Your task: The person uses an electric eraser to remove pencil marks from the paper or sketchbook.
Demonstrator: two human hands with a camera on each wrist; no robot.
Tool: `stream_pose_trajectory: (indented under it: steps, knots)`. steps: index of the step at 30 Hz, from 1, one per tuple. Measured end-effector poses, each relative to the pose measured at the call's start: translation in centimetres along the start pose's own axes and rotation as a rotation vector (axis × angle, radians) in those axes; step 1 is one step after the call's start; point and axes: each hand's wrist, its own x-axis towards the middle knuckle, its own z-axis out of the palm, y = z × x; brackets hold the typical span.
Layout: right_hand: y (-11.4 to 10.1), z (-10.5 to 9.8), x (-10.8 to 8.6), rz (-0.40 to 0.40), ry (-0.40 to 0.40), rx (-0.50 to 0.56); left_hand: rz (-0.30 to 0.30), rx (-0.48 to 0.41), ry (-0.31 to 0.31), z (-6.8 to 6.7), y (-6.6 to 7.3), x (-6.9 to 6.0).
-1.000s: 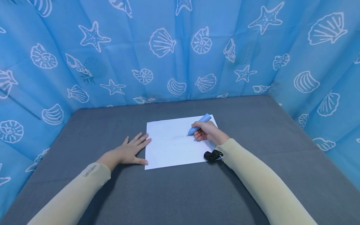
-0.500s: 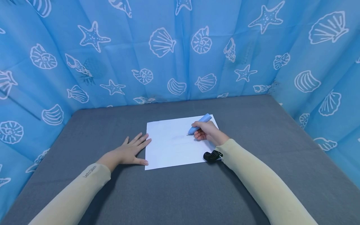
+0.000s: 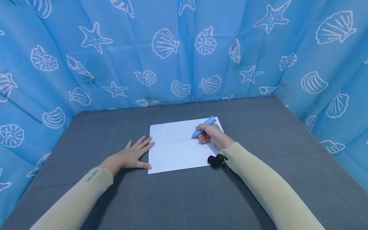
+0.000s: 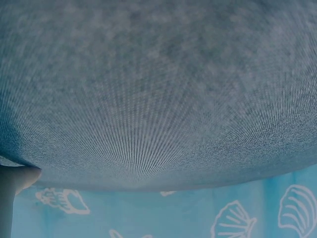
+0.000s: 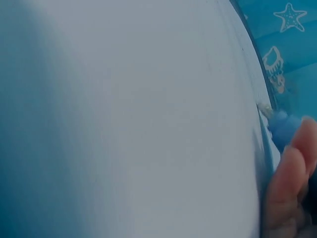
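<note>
A white sheet of paper [image 3: 169, 156] lies flat on the grey cloth-covered table. My right hand [image 3: 212, 134] pinches a thick light-blue pen [image 3: 209, 120] with a narrow, metal-looking tip, held slanted with the tip down at the paper. Left of that tip runs a faint greyish mark [image 3: 182, 141]. In the right wrist view the pen [image 5: 283, 128] is partly covered by the curled fingers [image 5: 287, 178]. My left hand [image 3: 133, 156] lies spread on the table, its fingertips on the paper's left edge. Only one digit [image 4: 22, 176] of it shows in the left wrist view.
A black wrist device [image 3: 216, 159] sits under the right sleeve [image 3: 258, 175], over the paper's lower right corner. The grey tabletop [image 3: 172, 201] surrounds the sheet. Behind and at the sides hangs a blue curtain [image 3: 120, 60] printed with white shells and starfish.
</note>
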Motion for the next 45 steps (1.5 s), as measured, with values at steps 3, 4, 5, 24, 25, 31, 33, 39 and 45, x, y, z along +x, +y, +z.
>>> stream_pose_trajectory:
  steps: [3, 4, 5, 24, 25, 31, 33, 39, 45]
  knots:
    - [-0.01, -0.03, 0.01, 0.016, -0.007, -0.013, 0.001, 0.004, 0.000, 0.10, -0.13, 0.02]
    - [-0.01, -0.02, 0.00, 0.019, -0.008, -0.011, 0.001, 0.003, 0.000, 0.13, -0.16, 0.05]
    - [-0.01, 0.00, 0.03, 0.018, -0.009, -0.005, 0.001, 0.002, -0.002, 0.16, -0.19, 0.08]
    - [-0.22, 0.07, 0.15, 0.025, -0.017, -0.012, -0.023, 0.015, -0.006, 0.24, -0.22, 0.12]
    - [-0.23, 0.02, 0.18, 0.028, -0.021, -0.015, -0.019, 0.015, -0.001, 0.24, -0.23, 0.11]
    - [-0.26, -0.05, 0.27, 0.026, -0.022, -0.014, -0.019, 0.014, -0.004, 0.28, -0.39, 0.23]
    - [-0.25, 0.01, 0.28, 0.024, -0.016, -0.007, -0.021, 0.019, -0.006, 0.30, -0.44, 0.27]
    - [-0.25, 0.00, 0.25, 0.022, -0.033, -0.004, -0.026, 0.023, -0.006, 0.32, -0.50, 0.25]
    - [-0.17, -0.18, 0.12, 0.022, -0.053, 0.007, -0.017, 0.017, -0.002, 0.41, -0.54, 0.20]
